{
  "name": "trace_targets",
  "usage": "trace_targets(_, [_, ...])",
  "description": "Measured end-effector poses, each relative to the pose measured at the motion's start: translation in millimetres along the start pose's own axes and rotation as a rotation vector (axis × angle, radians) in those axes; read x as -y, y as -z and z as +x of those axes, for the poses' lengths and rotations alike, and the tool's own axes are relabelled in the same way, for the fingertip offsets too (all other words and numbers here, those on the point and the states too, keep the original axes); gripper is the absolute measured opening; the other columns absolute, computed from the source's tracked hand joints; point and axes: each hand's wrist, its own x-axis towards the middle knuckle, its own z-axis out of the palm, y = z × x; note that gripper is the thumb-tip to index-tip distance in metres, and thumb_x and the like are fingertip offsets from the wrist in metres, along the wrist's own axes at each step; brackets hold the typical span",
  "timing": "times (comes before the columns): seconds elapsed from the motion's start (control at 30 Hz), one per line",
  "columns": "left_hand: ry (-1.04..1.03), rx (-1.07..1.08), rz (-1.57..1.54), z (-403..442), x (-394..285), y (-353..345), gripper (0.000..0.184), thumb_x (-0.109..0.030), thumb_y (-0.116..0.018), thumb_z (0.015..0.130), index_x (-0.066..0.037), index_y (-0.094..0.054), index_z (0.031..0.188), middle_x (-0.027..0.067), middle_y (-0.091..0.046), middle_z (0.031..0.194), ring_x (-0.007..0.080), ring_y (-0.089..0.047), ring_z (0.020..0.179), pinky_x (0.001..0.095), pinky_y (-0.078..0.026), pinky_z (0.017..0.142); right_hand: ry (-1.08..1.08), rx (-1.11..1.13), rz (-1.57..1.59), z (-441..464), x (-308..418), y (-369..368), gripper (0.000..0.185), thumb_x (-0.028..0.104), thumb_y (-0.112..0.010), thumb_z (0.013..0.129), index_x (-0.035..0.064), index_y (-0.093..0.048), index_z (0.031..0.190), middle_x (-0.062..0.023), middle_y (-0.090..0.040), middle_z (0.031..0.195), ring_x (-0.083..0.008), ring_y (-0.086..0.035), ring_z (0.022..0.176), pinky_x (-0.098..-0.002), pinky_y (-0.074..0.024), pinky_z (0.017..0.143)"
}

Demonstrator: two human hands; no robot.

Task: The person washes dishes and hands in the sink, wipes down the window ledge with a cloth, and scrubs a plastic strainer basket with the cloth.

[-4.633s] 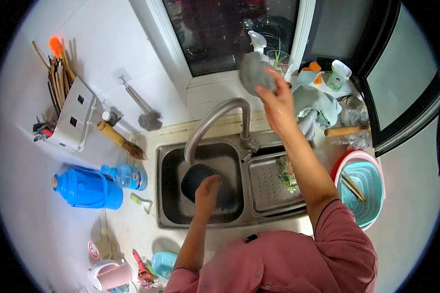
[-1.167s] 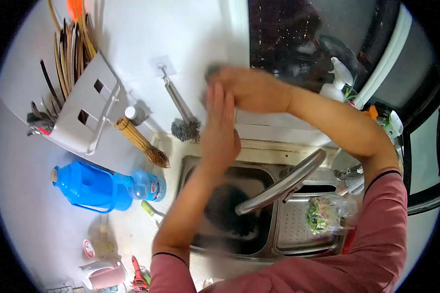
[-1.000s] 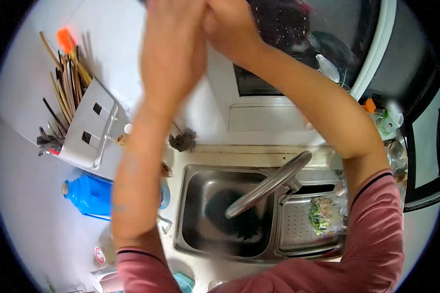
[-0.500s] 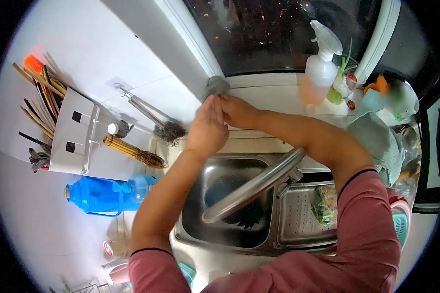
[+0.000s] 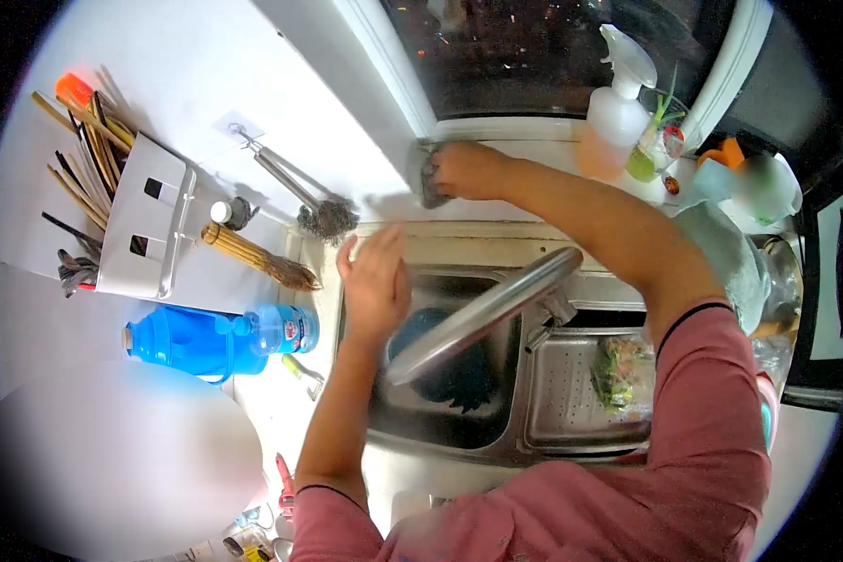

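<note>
My right hand (image 5: pixel 471 171) is closed on a grey cloth (image 5: pixel 431 178), pressed against the corner of the window frame at the left end of the sill. My left hand (image 5: pixel 377 286) hangs over the back left of the sink (image 5: pixel 377 426) with fingers apart and nothing in it. Below it, a dark round thing (image 5: pixel 440 365) lies in the sink basin, partly behind the curved faucet (image 5: pixel 487 314).
A spray bottle (image 5: pixel 613 122) stands on the sill. A scrubber (image 5: pixel 326 221) hangs on the left wall beside a bamboo brush (image 5: pixel 258 258). Blue thermos (image 5: pixel 183 339) at left; greens (image 5: pixel 618 377) on the drain tray (image 5: pixel 564 403).
My left hand has come away from my right and lowered toward the sink, its fingers spreading. My right hand has moved slightly right and up with the cloth. A blurred pale shape has appeared at lower left.
</note>
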Motion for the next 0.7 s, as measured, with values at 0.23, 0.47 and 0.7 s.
trace_targets(0.23, [0.190,0.026,-0.153,-115,-31,-12,0.046,-0.004,-0.064,0.071,-0.011,-0.061,0.116,0.0099,-0.059,0.129,0.0252,-0.054,0.120,0.0469,-0.027,0.105,-0.264,0.224,-0.200,-112,16,60,0.018,0.021,-0.069,0.078,0.0058,-0.065,0.088,-0.0148,-0.062,0.101,-0.0349,-0.061,0.097,-0.0463,-0.0508,0.083])
trace_targets(0.47, [0.343,0.023,-0.514,-183,-107,36,0.039,0.006,-0.059,0.077,-0.006,-0.064,0.113,0.0114,-0.059,0.131,0.0330,-0.053,0.122,0.0422,-0.042,0.101,-0.440,-0.232,-0.161,-147,72,153,0.029,0.016,-0.066,0.076,0.0065,-0.066,0.103,-0.0198,-0.066,0.081,-0.0394,-0.065,0.080,-0.0469,-0.0521,0.071])
trace_targets(0.7, [0.631,-0.240,-1.797,-176,-171,92,0.030,0.001,-0.051,0.093,-0.004,-0.061,0.120,0.0139,-0.057,0.133,0.0239,-0.054,0.122,0.0389,-0.044,0.101,-0.970,-0.584,1.888,-212,283,64,0.043,0.028,-0.048,0.100,0.0056,-0.046,0.136,-0.0121,-0.054,0.134,-0.0270,-0.056,0.119,-0.0441,-0.0468,0.101])
